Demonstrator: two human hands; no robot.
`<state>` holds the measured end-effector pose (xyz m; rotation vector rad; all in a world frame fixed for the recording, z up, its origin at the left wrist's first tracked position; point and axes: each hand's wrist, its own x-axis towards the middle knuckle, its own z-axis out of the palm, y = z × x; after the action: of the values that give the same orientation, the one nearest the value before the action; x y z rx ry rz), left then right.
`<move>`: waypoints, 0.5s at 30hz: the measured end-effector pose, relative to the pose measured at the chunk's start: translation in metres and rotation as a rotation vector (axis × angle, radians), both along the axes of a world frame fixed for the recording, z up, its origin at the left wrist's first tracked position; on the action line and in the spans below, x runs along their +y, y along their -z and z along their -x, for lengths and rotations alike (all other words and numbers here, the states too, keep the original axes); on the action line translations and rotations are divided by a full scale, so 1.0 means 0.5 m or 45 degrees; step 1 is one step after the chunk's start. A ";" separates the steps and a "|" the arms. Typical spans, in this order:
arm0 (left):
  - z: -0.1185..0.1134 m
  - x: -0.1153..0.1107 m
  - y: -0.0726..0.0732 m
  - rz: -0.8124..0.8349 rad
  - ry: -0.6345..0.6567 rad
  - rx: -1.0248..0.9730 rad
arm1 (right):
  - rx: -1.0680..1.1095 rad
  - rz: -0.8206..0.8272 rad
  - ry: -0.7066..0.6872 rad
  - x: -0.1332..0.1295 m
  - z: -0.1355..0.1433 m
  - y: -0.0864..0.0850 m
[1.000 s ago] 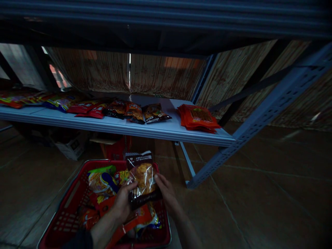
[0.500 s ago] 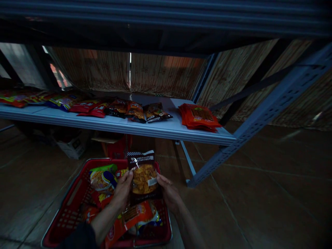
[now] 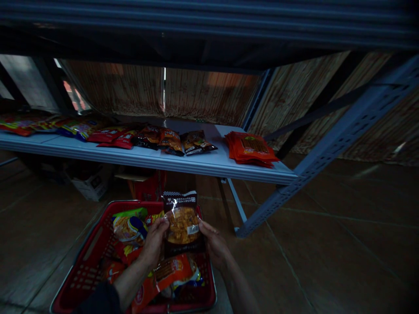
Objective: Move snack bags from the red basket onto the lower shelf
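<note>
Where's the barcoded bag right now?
Head view, low centre: the bag is held between left hand and right hand, over the far right of the red basket.

Rectangular black clear-windowed plastic bag (image 3: 180, 230): small print (image 3: 182, 201) cannot be read | dark cloth sleeve (image 3: 101, 300) is cropped by bottom edge

We've patterned curtains (image 3: 124, 91) behind the shelf (image 3: 196, 167) w/ a bright gap (image 3: 164, 87) btwn; white box (image 3: 93, 187) & red carton (image 3: 147, 188) underneath, tiled flr (image 3: 314, 244).

Barcode (image 3: 193, 229) on snack packet (image 3: 180, 226) newly visible
</note>
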<state>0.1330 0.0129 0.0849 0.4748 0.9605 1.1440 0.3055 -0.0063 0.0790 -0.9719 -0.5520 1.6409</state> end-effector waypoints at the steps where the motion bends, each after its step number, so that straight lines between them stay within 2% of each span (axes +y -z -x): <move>1: -0.001 -0.002 -0.001 0.000 0.000 0.005 | -0.002 -0.005 -0.006 0.000 0.000 0.000; 7: -0.003 -0.005 0.011 0.054 -0.105 0.150 | -0.010 0.016 -0.026 -0.001 0.001 -0.004; 15: -0.001 0.002 0.039 -0.091 -0.073 0.288 | -0.046 0.025 -0.061 -0.007 -0.005 -0.003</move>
<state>0.1333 0.0140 0.0656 0.6483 1.1377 1.1965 0.3082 -0.0099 0.0806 -1.0116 -0.5889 1.6770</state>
